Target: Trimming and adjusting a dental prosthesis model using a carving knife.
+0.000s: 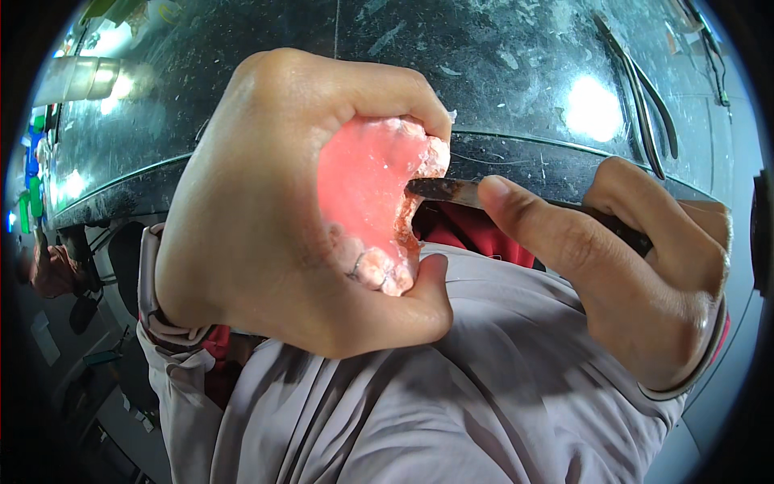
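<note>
The left hand (250,202) curls round a pink dental plate (363,181) with a wire clasp (353,268), pinching it between thumb and forefinger, while the right hand (621,258) grips a dark, narrow-bladed knife (451,191), tip at the plate's rough edge. Trimming, I'd judge; the next stroke calls for light, steady pressure. Beyond the right hand, slender metal tongs (633,89) lie on the glass-topped table (500,81).

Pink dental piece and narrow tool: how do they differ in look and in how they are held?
The pink dental piece is broad and curved; the narrow tool is long and slim. The piece is pink with rough, whitish edges, while the tool is dark with a brownish patch. The left hand holds the piece, the right hand the tool. Both are hand-held.
</note>
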A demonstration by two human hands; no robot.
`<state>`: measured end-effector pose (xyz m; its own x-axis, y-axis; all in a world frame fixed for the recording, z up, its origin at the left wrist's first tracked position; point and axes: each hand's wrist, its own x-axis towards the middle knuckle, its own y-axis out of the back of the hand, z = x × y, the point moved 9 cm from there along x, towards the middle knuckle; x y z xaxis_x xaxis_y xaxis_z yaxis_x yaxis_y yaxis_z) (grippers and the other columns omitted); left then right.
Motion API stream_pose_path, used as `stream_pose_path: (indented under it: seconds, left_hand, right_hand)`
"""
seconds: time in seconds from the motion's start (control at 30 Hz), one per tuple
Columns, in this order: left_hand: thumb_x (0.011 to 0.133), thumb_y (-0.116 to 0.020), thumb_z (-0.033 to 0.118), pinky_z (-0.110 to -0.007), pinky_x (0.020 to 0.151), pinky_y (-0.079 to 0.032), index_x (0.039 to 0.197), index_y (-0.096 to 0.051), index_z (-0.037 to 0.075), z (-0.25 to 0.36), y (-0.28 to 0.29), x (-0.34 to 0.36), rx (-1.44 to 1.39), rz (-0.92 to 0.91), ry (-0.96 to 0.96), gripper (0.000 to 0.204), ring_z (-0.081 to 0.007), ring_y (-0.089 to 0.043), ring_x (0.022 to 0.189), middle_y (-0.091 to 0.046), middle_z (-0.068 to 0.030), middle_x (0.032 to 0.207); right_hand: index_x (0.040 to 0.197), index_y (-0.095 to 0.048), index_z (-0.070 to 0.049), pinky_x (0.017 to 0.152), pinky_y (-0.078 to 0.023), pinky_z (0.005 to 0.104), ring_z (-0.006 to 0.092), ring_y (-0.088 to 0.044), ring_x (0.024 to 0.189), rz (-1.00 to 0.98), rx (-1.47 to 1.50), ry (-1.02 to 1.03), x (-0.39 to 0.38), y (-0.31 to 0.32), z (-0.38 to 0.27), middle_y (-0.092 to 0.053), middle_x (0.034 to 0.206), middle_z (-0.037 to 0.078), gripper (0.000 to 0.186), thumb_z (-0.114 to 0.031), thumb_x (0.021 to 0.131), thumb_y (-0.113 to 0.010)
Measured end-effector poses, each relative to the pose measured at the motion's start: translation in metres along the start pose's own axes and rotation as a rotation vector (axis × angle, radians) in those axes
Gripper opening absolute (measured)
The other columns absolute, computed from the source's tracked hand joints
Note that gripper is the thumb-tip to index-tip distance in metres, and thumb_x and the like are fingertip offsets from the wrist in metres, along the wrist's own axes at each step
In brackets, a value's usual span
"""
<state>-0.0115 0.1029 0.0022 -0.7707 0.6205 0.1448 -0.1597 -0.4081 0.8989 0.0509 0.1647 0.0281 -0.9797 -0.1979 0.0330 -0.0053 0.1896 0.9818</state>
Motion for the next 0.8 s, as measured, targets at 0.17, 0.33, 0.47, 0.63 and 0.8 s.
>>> stream_pose_path:
  seconds: [0.17,0.33,0.47,0.63,0.8]
  left_hand:
    - [0.041,-0.065,0.008,-0.022,0.057,-0.045,0.083,-0.059,-0.001,-0.005,-0.013,0.009,-0.480,-0.376,-0.401,0.043,-0.0129,-0.059,0.059,-0.060,-0.0080,0.072]
    - [0.042,-0.065,0.008,-0.023,0.057,-0.048,0.086,-0.060,-0.002,-0.006,-0.015,0.010,-0.460,-0.361,-0.449,0.046,-0.0163,-0.061,0.059,-0.060,-0.0096,0.073]
    - [0.043,-0.066,0.009,-0.023,0.058,-0.047,0.086,-0.060,-0.001,-0.004,-0.016,0.011,-0.426,-0.328,-0.481,0.045,-0.0158,-0.061,0.061,-0.060,-0.0095,0.074]
    - [0.044,-0.067,0.008,-0.022,0.059,-0.046,0.086,-0.059,-0.001,-0.001,-0.010,0.008,-0.353,-0.315,-0.518,0.044,-0.0151,-0.059,0.060,-0.059,-0.0087,0.075]
    - [0.046,-0.067,0.008,-0.021,0.058,-0.045,0.086,-0.059,-0.002,0.001,-0.012,0.008,-0.414,-0.313,-0.568,0.042,-0.0126,-0.056,0.059,-0.058,-0.0077,0.073]
  right_hand:
    - [0.098,-0.069,-0.007,0.035,-0.021,0.0260,0.0082,-0.031,0.039,0.171,0.129,0.008,-0.024,-0.015,0.012,-0.033,0.053,0.000,0.038,0.000,0.060,-0.069]
    - [0.098,-0.068,-0.007,0.036,-0.027,0.0263,0.0113,-0.035,0.039,0.214,0.179,-0.111,-0.030,-0.031,0.007,-0.037,0.054,0.002,0.035,0.004,0.065,-0.070]
    - [0.097,-0.066,-0.002,0.038,-0.032,0.0236,0.0112,-0.043,0.043,0.280,0.327,-0.216,-0.035,-0.043,0.011,-0.048,0.057,0.005,0.033,0.010,0.066,-0.069]
    - [0.095,-0.062,0.007,0.060,-0.050,0.0233,0.0199,-0.067,0.069,0.397,0.683,-0.317,-0.040,-0.057,0.010,-0.067,0.082,0.018,0.023,0.014,0.073,-0.062]
    - [0.095,-0.061,0.009,0.073,-0.051,0.0247,0.0204,-0.066,0.084,0.593,1.009,-0.317,-0.045,-0.061,0.012,-0.066,0.093,0.018,0.016,0.013,0.079,-0.057]
